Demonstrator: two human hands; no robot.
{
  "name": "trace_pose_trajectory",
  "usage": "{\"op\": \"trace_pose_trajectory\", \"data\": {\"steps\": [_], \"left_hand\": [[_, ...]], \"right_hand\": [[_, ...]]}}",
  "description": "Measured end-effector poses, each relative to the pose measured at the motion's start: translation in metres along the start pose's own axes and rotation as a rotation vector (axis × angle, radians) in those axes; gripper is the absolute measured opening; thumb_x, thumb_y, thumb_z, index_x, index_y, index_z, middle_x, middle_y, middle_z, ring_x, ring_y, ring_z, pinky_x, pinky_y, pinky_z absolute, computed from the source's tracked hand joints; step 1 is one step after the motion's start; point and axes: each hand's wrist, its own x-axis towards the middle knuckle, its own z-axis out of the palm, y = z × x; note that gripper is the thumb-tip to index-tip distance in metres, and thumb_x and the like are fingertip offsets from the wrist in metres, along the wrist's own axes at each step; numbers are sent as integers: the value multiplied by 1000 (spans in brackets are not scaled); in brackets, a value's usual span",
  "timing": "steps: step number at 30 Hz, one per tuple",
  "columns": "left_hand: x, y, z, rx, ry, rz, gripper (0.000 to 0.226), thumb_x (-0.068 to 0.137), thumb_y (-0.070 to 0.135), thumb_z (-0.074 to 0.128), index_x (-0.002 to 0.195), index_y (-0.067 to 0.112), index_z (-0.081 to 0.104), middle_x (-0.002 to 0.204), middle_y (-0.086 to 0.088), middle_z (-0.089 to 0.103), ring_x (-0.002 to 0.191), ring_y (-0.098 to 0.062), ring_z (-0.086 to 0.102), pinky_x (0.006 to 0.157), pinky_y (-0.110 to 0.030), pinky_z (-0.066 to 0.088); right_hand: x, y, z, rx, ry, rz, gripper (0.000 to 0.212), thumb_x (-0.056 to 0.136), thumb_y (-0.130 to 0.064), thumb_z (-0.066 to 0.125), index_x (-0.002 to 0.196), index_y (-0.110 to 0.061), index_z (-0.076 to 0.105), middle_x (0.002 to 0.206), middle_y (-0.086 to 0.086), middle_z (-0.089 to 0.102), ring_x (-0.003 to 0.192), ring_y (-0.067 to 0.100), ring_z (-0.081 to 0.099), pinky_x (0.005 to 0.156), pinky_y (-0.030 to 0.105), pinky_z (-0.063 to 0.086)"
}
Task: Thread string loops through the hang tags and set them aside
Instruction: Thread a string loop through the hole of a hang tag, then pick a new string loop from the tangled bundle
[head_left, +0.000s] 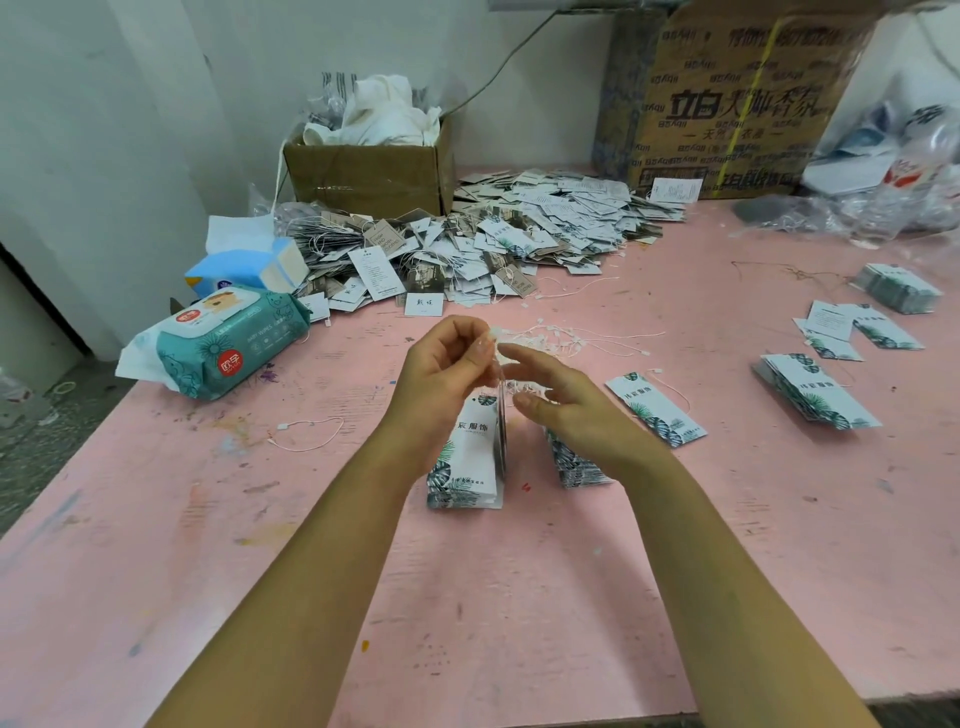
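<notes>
Hang tags (467, 447) in left hand (441, 364) — heap (519, 234) behind, wipes pack (218, 343) left.

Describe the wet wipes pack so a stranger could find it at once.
On the pink table, look left, before the small cardboard box. The wipes pack lies beside a blue tissue packet. Only it is teal with a red label.

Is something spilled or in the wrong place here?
Yes. A big heap of hang tags sprawls loose across the back of the pink table, unlike the neat stacks on the right. One string loop lies stray on the left, and the wipes pack seems to poke over the table's edge.
</notes>
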Motion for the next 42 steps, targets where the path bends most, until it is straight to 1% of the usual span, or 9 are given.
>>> {"op": "trace_pose_trajectory", "data": {"steps": [4,9,15,18,22,28,33,38,42], "left_hand": [[3,-1,2,-224,48,-55,13,93,6,44,84,11,50,68,2,53,60,-9,52,65,-24,50],[5,-8,-1,-248,224,-129,16,94,5,47,81,12,54,70,0,52,62,-10,52,60,-23,52],[0,-16,-7,295,168,-142,27,97,25,46,78,21,65,74,8,65,68,-6,55,62,-18,43],[-5,-17,-5,394,30,-105,23,93,30,53,77,20,67,67,15,67,64,5,57,62,-10,44],[-4,-21,-3,401,54,-100,3,83,8,67,86,7,66,78,-6,67,70,-7,60,71,-24,50],[-2,-20,3,416,70,-89,7,83,14,68,80,20,67,79,-1,70,76,-13,65,79,-30,52],[-2,-23,-7,676,96,-35,6,85,22,66,89,26,65,90,8,66,70,7,52,67,-10,40],[-3,-35,-22,983,177,-140,27,84,24,65,110,24,62,117,-3,55,110,-24,43,92,-28,31],[-4,-44,-26,990,175,-198,37,82,22,65,118,27,55,121,-4,47,114,-26,38,89,-26,28]], "right_hand": [[4,0,6,98,102,-22,34,88,9,52,109,-16,58,98,14,61,89,12,54,83,22,44],[5,1,5,295,183,-17,25,84,13,53,81,-11,62,68,-6,66,66,3,60,68,17,49],[5,-4,-2,508,353,-52,23,86,9,51,85,-11,62,71,-8,69,68,9,61,66,24,50],[8,-6,-3,529,472,-44,19,86,7,54,89,-10,62,77,-2,67,71,13,61,69,27,51],[8,-5,-2,477,490,-15,14,87,1,57,94,-11,62,86,3,67,73,13,62,67,26,52],[4,-2,-6,341,485,16,15,90,2,53,93,-10,62,77,-5,70,65,5,63,55,17,49],[5,-1,-35,388,742,97,16,91,2,50,99,-7,59,86,3,65,73,14,60,62,27,52],[0,23,-72,-130,924,241,23,89,-4,50,107,-7,64,103,13,67,84,22,59,73,30,47],[-5,40,-83,-545,771,453,30,87,-3,45,108,-7,66,105,18,66,82,28,51,69,28,36]]}}
